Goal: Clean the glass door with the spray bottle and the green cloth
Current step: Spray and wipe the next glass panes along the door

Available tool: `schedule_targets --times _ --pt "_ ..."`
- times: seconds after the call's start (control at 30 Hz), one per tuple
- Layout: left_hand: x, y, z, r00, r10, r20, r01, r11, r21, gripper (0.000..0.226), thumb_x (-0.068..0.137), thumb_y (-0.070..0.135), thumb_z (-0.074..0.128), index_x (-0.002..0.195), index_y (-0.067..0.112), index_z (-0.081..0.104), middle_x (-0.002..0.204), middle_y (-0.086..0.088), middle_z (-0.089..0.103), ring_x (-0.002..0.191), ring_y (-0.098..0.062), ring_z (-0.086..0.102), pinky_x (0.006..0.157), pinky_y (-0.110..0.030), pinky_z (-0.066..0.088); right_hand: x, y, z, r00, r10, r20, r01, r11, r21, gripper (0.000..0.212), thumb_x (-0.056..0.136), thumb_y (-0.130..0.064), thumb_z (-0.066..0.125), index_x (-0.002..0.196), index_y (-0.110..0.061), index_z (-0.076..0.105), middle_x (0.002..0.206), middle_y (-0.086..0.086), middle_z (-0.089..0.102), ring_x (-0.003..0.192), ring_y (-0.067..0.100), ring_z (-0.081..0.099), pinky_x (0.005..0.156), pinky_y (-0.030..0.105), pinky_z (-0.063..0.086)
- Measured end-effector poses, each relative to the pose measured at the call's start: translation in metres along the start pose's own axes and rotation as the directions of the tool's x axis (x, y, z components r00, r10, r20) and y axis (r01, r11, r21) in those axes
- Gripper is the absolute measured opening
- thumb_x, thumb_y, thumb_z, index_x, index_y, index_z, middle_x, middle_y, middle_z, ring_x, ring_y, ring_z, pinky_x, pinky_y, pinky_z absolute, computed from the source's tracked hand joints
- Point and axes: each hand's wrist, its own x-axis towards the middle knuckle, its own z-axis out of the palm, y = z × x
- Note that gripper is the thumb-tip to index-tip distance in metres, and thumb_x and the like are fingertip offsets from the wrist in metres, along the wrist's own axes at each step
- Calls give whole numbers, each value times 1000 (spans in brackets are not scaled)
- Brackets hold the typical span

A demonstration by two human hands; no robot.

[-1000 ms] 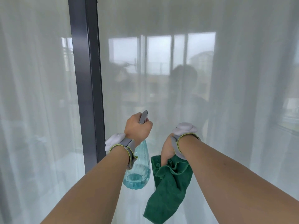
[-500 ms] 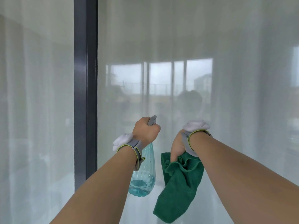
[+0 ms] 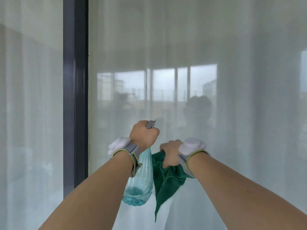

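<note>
The left hand [image 3: 144,136] has its grip closed round the neck of the spray bottle [image 3: 140,183], nozzle aimed at the glass door [image 3: 166,47] right of the dark frame [image 3: 75,97]. The right hand [image 3: 170,154] clutches the green cloth [image 3: 166,181], hanging just beside the bottle. No droplets or wipe streaks show on the pane, so spraying seems barely begun and the wiping is left.

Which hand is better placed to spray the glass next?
Left. The left hand grips the spray bottle with its nozzle toward the glass door; the right hand only holds the green cloth.
</note>
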Motion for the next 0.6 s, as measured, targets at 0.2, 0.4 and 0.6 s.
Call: schedule_targets --times 0.2,0.4,0.6 --pt "-3 0 -17 983 1 -182 -7 999 -34 15 67 21 50 63 17 37 62 2 39 60 -24 31 60 -31 28 23 -4 30 706 -120 -698 -87 963 -254 43 43 -17 78 84 -16 63 74 6 53 66 26 50 60 32 31" --pt "-6 2 -16 982 11 -187 -4 999 38 16 63 28 46 69 14 43 66 -1 42 62 -24 33 60 -32 31 20 33 -14 455 -18 -890 -247 958 -145 40 54 -10 70 92 -11 57 81 10 51 71 27 46 63 35 23" --pt "2 5 -7 981 3 -193 3 1000 29 9 78 17 55 74 12 48 70 -3 46 63 -25 37 60 -34 33 11 46 -18 358 78 -930 -271 962 -23 52 60 -4 54 110 -20 54 97 13 49 85 30 45 70 42 36"
